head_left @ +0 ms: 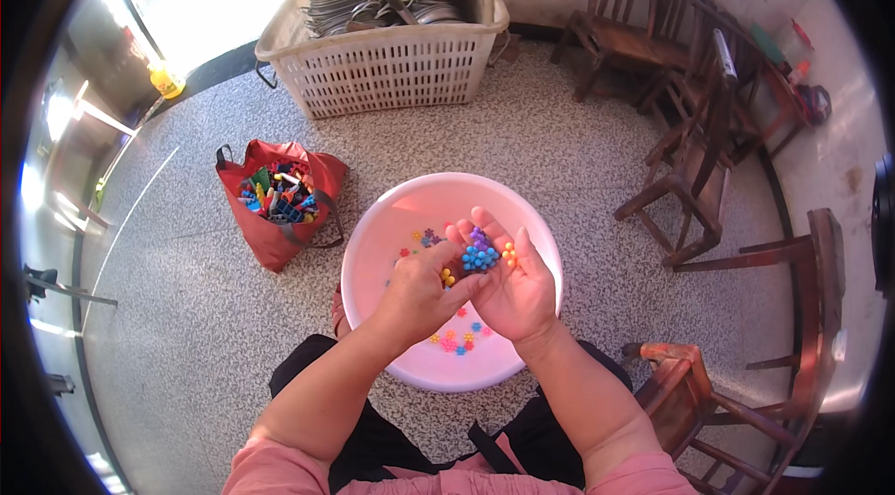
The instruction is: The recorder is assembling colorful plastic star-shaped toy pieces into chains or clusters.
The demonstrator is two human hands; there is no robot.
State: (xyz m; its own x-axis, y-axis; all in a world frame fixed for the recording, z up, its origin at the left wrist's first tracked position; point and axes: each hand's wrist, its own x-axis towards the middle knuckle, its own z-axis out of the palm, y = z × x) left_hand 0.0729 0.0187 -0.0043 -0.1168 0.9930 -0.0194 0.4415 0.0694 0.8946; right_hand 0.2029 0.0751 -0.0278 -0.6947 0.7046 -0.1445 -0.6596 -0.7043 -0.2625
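Note:
Over a pink plastic basin (359, 309), my right hand (524, 295) is turned palm up with its fingers slightly cupped. Small flower-shaped beads lie in it: a cluster of blue beads (479, 258), purple ones (480, 238) beside them, and orange ones (509, 254) near the thumb. My left hand (418, 285) reaches across to that palm, thumb and fingers closed around yellow flower beads (447, 278). Its fingertips are partly hidden. More flower beads (449, 344) in pink, yellow, blue and red are scattered on the basin's bottom, some of them covered by my hands.
Left of the basin, a red bag (270, 239) full of colourful toy pieces stands on the speckled floor (196, 309). Farther off is a white slatted crate (392, 75) with metal plates and pans. Wooden chairs (643, 43) line the right side, one chair (676, 383) close to my right arm.

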